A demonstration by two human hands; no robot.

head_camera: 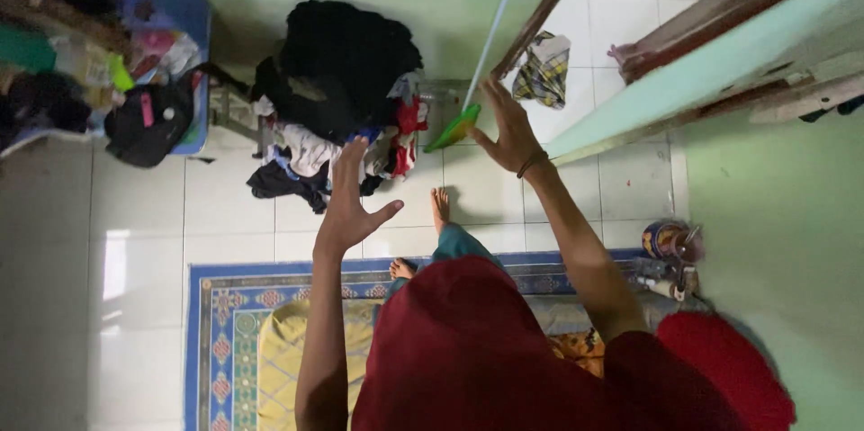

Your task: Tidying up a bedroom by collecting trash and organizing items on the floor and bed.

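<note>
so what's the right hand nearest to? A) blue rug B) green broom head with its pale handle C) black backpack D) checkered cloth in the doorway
B: the right hand is open, fingers spread, beside the green broom head, whose pale handle leans on the wall.

The floor (135,260) is glossy white tile, catching window glare; the rug (234,305) is woven cloth, matt, patterned blue; the clothes pile (337,98) is soft, crumpled fabric; the broom (454,128) looks smooth green plastic on a pale glossy handle; the door frame (549,4) is dark wood; the walls (783,215) are matt green paint; both hands (351,206) are bare.
</note>
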